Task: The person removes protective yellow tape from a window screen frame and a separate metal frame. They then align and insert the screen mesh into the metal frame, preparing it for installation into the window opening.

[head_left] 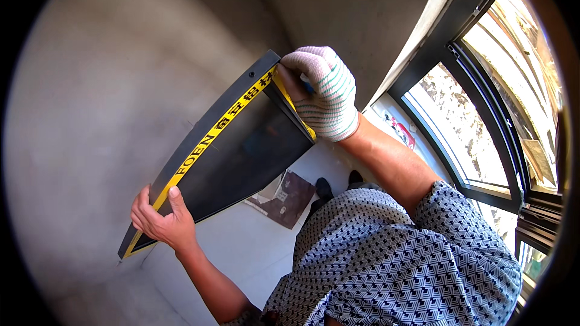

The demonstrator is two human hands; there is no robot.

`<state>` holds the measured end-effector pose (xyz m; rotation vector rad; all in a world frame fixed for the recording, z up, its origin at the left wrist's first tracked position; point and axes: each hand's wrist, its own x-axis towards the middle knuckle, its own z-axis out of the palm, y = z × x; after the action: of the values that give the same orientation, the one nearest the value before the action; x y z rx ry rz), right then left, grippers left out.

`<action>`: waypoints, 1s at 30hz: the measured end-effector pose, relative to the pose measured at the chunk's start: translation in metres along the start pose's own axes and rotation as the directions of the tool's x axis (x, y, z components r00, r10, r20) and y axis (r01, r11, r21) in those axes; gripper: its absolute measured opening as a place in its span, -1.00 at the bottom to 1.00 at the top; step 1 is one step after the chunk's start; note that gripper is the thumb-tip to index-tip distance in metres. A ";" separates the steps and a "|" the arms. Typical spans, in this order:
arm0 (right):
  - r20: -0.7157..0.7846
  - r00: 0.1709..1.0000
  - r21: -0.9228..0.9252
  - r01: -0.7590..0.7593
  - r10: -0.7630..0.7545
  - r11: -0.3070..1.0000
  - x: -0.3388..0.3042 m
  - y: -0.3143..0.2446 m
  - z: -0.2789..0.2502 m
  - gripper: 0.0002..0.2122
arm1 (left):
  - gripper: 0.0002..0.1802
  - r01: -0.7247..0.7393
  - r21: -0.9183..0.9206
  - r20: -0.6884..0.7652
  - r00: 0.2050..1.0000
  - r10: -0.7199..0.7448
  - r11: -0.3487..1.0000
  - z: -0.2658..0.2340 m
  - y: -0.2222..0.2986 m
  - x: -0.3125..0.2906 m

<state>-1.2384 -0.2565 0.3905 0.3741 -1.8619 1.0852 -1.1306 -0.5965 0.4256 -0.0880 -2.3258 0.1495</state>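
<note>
A dark grey window sash (241, 151), long and framed, is tilted upright before me. Yellow printed tape (205, 139) runs along its edges. My left hand (163, 217), bare, is closed around the frame near its lower left end, with the thumb lying over the tape. At the upper right corner, my right hand (323, 90) wears a white knit glove with thin green stripes. Its fingers are curled closed at the frame's edge. A small blue bit shows between them, too little of it to name. The fingertips are partly hidden.
A plain grey wall (84, 127) stands on the left behind the sash. To the right is a dark-framed window (453, 121), with a red and white item (402, 133) on its sill. A brown board (287, 199) lies on the pale floor (235, 253) near my feet.
</note>
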 end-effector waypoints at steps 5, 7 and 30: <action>0.073 0.990 0.024 0.115 -0.117 0.993 -0.003 0.011 -0.002 -0.73 | -0.39 0.017 0.017 0.013 1.000 -0.017 1.000 0.002 -0.002 0.002; 0.076 0.982 0.032 0.169 -0.170 0.985 -0.010 0.016 -0.003 -0.70 | -0.35 0.002 0.031 -0.003 1.000 -0.002 1.000 0.003 -0.004 0.003; 0.514 0.852 0.050 -0.149 0.102 0.988 -0.070 0.037 -0.017 -0.85 | -0.34 0.012 0.118 0.065 0.998 -0.019 0.993 0.026 -0.002 0.036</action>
<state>-1.2150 -0.2336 0.3163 0.6503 -2.3367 1.2446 -1.1748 -0.5961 0.4340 -0.0062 -2.3777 0.2846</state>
